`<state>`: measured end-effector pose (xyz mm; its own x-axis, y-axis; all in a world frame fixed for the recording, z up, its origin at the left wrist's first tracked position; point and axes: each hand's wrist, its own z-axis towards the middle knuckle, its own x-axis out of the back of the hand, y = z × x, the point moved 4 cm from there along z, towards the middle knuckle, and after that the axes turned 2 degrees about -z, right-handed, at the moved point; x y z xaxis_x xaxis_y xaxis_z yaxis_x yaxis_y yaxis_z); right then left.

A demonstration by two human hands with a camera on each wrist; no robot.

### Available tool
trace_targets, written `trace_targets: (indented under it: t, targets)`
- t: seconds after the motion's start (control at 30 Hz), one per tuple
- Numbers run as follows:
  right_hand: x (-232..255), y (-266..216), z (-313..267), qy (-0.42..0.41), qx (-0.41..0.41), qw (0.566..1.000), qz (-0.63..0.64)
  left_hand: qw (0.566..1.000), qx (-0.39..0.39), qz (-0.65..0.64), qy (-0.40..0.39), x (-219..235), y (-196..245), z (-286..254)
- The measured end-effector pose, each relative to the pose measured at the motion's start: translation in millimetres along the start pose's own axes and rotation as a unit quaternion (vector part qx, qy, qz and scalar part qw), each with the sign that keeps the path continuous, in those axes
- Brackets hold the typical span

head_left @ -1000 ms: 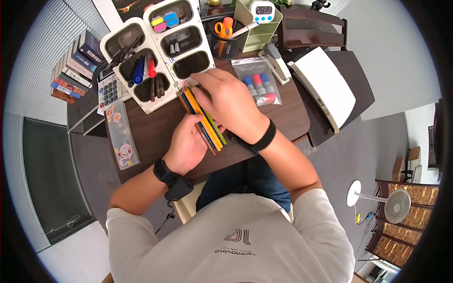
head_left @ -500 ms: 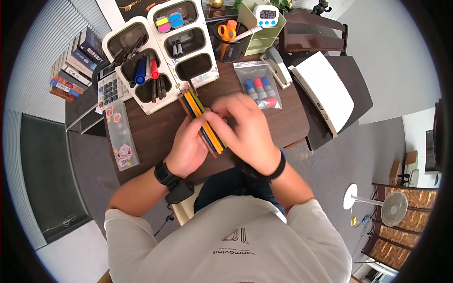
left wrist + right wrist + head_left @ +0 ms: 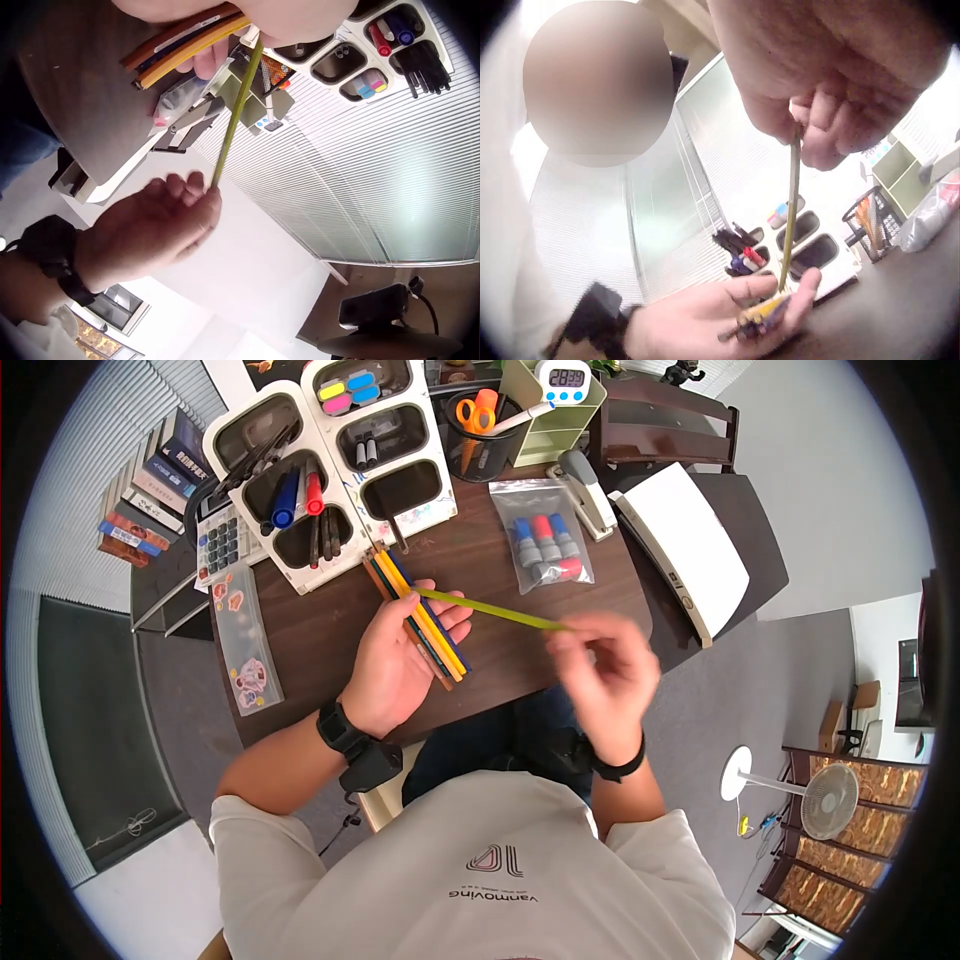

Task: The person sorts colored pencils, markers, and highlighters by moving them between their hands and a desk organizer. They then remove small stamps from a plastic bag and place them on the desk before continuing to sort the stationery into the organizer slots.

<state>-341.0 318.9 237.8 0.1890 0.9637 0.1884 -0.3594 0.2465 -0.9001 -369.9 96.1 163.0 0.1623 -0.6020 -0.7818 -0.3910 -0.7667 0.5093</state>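
A bundle of coloured pencils (image 3: 440,640), with yellow, blue and brown ones showing, lies across the fingers of my left hand (image 3: 382,672), held under the thumb. Between thumb and fingertips, my right hand (image 3: 612,678) pinches one end of a yellow-green pencil (image 3: 490,609). That pencil slants away from the bundle, its far end right at the left thumb. In the left wrist view the same green pencil (image 3: 238,112) spans the gap between both hands. The right wrist view shows the bundle's ends (image 3: 757,321) poking out of the left hand.
Beyond the hands stands a white desk organizer (image 3: 350,490) with markers and sticky tabs. A mesh pen cup (image 3: 483,458), a stapler (image 3: 588,495) and a clear bag of small bottles (image 3: 543,540) are at the back right. A sticker-covered plastic case (image 3: 248,650) lies left on the wooden table (image 3: 320,630).
My right hand has moved from over the bundle out to the right, drawing the green pencil away from the others. The left hand has stayed around the rest, its fingers now more visible.
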Motion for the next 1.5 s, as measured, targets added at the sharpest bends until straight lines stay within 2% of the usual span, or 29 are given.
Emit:
trace_targets:
  t: [0.07,0.13,0.2,0.23,0.3,0.4,0.43,0.5,0.6,0.8,1.03,1.1,1.13,1.2,1.27,1.33,1.4,1.47,1.5]
  targets:
    - [8.8,-11.8,4.8,0.065,0.037,0.99,0.123,1.0,0.017,-0.012,-0.01,-0.6,-0.1,-0.1]
    - [5.3,-15.6,13.4,0.087,0.069,0.985,0.131,1.0,0.016,-0.009,-0.006,-2.8,1.4,-1.8]
    - [-11.4,-19.2,26.7,0.058,0.13,0.99,-0.008,1.0,0.016,-0.003,-0.005,-4.3,1.9,-2.4]
    - [-25.8,-22.3,37.7,0.026,0.185,0.977,-0.104,1.0,0.015,-0.003,-0.004,-4.5,2.1,-2.5]
    - [-59.3,-14.9,57.6,-0.015,0.236,0.955,-0.18,1.0,0.013,-0.001,-0.006,-3.9,2.4,-2.2]
    - [-95.9,8.1,76.3,-0.09,0.225,0.946,-0.217,1.0,0.009,-0.02,-0.02,-0.2,1.6,1.4]
    - [-100.4,3.8,77.3,-0.088,0.227,0.945,-0.217,0.999,0.007,-0.028,-0.031,1.5,0.6,2.5]
    - [-111.7,4.5,80.4,-0.182,0.109,0.962,-0.173,0.998,0.005,-0.038,-0.042,3.2,0.0,3.2]
    - [-118.6,4.9,80.5,-0.162,0.16,0.954,-0.196,0.997,0.006,-0.039,-0.067,2.6,0.6,3.0]
    - [-120.4,1.9,76.4,-0.166,0.174,0.95,-0.201,0.999,0.023,-0.023,-0.039,0.4,0.5,1.7]
    - [-108.0,-2.6,65.9,-0.167,0.139,0.96,-0.178,0.999,0.019,-0.037,-0.027,-0.5,0.0,2.5]
    - [-89.6,-6.2,54.9,-0.096,0.162,0.968,-0.166,0.999,0.008,-0.045,-0.028,0.5,-0.1,2.9]
    - [-80.0,-9.6,45.3,-0.099,0.162,0.967,-0.167,0.999,-0.003,-0.031,-0.029,2.7,0.7,2.7]
    - [-66.4,-4.2,21.1,-0.198,-0.003,0.957,-0.213,0.999,-0.015,-0.021,-0.028,4.4,0.4,2.8]
    - [-63.5,3.1,0.1,-0.238,-0.034,0.949,-0.203,0.999,-0.017,-0.008,-0.035,1.1,-0.8,2.1]
    - [-61.2,10.1,-10.0,-0.226,-0.061,0.958,-0.164,0.999,-0.013,0.001,-0.038,-2.2,-2.1,0.0]
    - [-52.9,8.0,-10.0,-0.143,0.0,0.973,-0.182,0.999,-0.012,0.01,-0.041,-3.1,-2.3,-0.2]
    - [-38.9,6.6,-6.0,-0.092,0.025,0.974,-0.204,0.999,-0.017,0.004,-0.037,-1.7,-2.1,1.9]
    - [-30.3,3.0,-4.4,-0.062,0.009,0.981,-0.182,0.999,-0.02,0.002,-0.037,0.2,-1.9,4.0]
